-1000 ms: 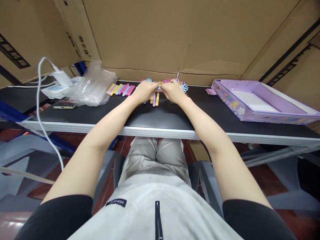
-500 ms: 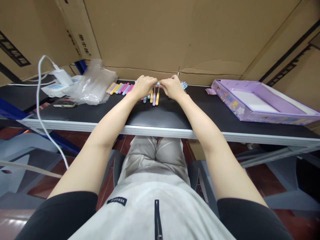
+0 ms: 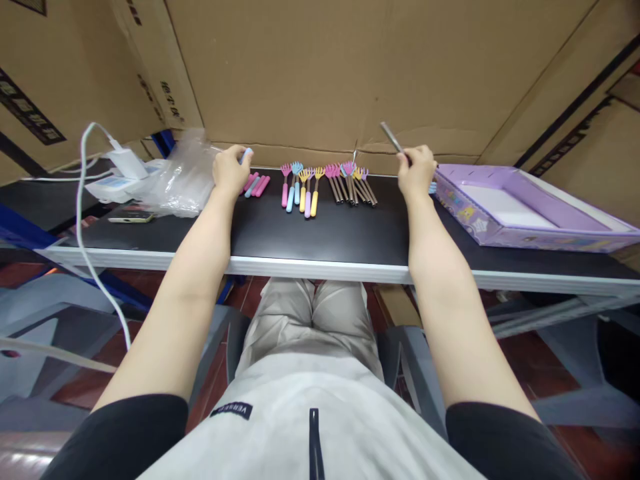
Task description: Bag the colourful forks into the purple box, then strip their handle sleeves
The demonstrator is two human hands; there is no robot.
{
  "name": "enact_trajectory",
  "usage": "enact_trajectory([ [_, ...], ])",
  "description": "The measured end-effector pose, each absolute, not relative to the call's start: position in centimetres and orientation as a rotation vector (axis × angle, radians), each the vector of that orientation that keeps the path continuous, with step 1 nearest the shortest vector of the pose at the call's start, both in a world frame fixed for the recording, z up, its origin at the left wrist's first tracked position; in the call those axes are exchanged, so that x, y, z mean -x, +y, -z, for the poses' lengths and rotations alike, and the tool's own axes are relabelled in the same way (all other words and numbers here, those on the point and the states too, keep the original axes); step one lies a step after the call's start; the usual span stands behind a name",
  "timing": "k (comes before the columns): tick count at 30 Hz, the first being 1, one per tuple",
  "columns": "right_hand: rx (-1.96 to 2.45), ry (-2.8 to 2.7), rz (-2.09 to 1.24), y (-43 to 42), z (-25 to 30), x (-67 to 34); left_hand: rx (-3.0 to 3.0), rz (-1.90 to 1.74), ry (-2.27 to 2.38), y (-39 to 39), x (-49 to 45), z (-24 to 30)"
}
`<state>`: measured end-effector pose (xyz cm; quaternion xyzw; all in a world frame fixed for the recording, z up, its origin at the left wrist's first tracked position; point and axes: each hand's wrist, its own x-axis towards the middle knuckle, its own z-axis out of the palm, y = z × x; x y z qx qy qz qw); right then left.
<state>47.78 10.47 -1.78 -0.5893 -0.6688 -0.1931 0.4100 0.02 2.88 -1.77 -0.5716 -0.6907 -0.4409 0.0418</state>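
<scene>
My left hand [image 3: 229,171] is closed around a light blue handle piece [image 3: 245,155], just above a small row of pink and blue handles [image 3: 255,185] on the black table [image 3: 330,233]. My right hand [image 3: 416,170] is closed on a thin metal rod [image 3: 392,137] that sticks up and to the left, with a blue end showing below the fist. Between my hands lie several small rake-headed scratchers with coloured handles [image 3: 300,190] and several with bare metal stems [image 3: 350,183].
An open purple gift box [image 3: 520,207] lies at the right. A heap of clear plastic bags [image 3: 183,173], a phone [image 3: 129,217], a white charger with cable [image 3: 125,160] sit at the left. Cardboard sheets [image 3: 320,67] wall the table's back.
My hands were together over the scratchers; they have parted. The left went left to the handles and closed on a blue one, the right went right and lifted a metal-stemmed piece.
</scene>
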Motion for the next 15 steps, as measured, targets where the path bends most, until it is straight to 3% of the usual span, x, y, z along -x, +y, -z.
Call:
enact_trajectory([
  [6,1.391,-2.05,0.51,7.7,-0.1,-40.9,1.972,1.224,-2.143,3.5,-3.3,2.2],
  [15,1.274,-2.177,0.528,8.0,1.0,-39.6,2.169,0.782,-2.167,3.0,-4.8,3.4],
])
